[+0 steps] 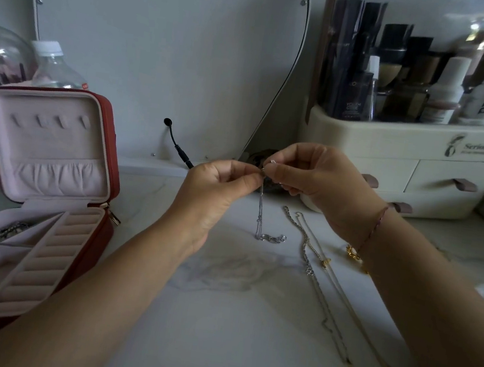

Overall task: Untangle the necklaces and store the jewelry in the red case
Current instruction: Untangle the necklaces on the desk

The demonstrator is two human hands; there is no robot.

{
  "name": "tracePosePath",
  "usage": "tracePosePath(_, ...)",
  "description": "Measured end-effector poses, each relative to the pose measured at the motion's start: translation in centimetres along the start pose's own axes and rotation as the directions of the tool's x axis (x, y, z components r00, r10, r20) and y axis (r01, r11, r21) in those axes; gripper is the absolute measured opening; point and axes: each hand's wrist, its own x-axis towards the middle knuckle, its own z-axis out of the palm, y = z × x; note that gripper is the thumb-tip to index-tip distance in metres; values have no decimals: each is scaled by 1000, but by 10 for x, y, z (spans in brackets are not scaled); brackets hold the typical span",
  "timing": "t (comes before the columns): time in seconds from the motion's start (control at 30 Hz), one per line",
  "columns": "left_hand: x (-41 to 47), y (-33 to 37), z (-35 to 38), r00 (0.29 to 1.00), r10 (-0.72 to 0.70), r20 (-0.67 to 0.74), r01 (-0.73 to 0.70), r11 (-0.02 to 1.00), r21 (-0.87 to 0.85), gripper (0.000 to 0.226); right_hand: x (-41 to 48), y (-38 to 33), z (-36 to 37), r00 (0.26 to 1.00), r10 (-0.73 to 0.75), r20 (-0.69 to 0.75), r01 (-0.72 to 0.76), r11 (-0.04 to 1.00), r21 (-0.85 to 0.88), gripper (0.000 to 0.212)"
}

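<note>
Two hands meet over the middle of the bench [216,318], and both are clenched on one thing: the left hand [218,186] and the right hand [312,180] each pinch the top of a silver chain [260,213] between thumb and fingertips, the two pinches almost touching. Whether they hold a clasp or a knot there is too small to tell.

From this double grip the chain hangs straight toward 6 o'clock, its long axis close to vertical. Its lower end lies in a small heap on the bench, trailing toward 3 o'clock.

The red case [116,173] stands open, well apart at about 8 o'clock from the grip, with its lid upright. One dark chain [8,231] lies in a rear compartment of its tray. The left hand is the nearer of the two to the case, so a carry across would probably fall to it, leaving the right to let go.

At 4 o'clock from the grip, two more necklaces lie stretched out side by side on the bench: a silver necklace [310,271] with a pink pendant and a gold necklace [352,308], both running from 11 toward 5 o'clock. A small gold piece [351,253] rests just beside the right wrist.

Judging by this, the untangling looks largely done, and most of the storing is left.
</note>
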Motion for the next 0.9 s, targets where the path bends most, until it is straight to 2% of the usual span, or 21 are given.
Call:
tracePosePath(0.2,-2,2,3,989,-96,109,103,993,-59,17,0,0,1,999,24,22,-24,1000,2,6)
tracePosePath(0.37,-1,4,4,950,-207,233,264,932,-249,16,-1,-1,0,997,50,51,-52,998,30,3)
tracePosePath(0.53,3,4,0,951,-218,218,289,879,-379,7,-1,-2,-9,992,110,61,-117,986,118,4)
tracePosePath(0.67,3,2,-1,950,-219,220,285,896,-339,6,-2,-2,-7,989,118,89,-130,982,135,2)
tracePosePath(0.77,0,2,-1,955,-181,235,245,928,-280,9,-2,-3,-7,988,118,96,-131,980,148,15)
tracePosePath(0.9,-2,4,0,969,-102,225,149,968,-204,10,-2,-2,-6,990,101,102,-115,983,144,22)
